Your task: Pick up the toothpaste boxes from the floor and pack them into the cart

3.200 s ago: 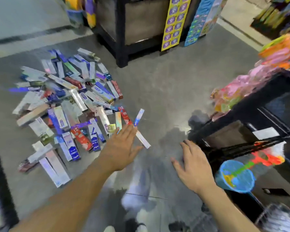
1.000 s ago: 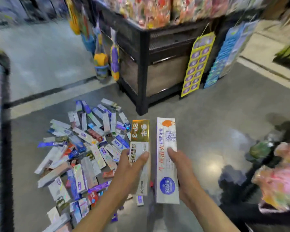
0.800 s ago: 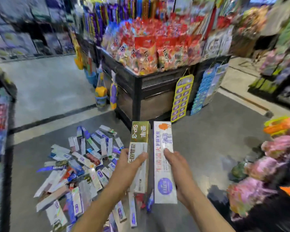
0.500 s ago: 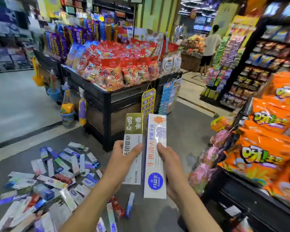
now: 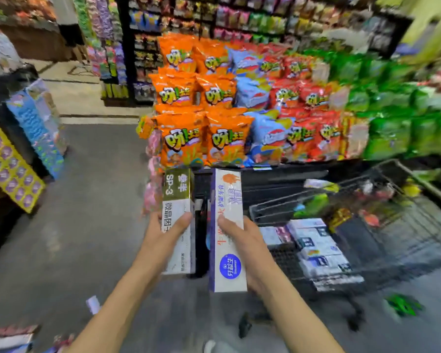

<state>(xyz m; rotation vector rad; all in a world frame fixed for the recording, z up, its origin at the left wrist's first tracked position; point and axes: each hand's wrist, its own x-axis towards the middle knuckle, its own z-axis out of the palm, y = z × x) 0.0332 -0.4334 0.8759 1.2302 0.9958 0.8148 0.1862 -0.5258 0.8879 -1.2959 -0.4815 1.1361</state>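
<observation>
Head view: hands, left (image 5: 163, 240) gripping gold-topped box (image 5: 178, 200), right (image 5: 250, 248) gripping white box (image 5: 227, 250), beside cart (image 5: 392, 225).

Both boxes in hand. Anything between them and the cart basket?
Nothing visible blocks the way. The gold-topped box in the left hand and the white box in the right hand sit left of the cart, whose top is open; packed boxes already lie inside.

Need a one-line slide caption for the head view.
Left hand holds a gold-topped box, right hand a white box, beside the cart.
</observation>
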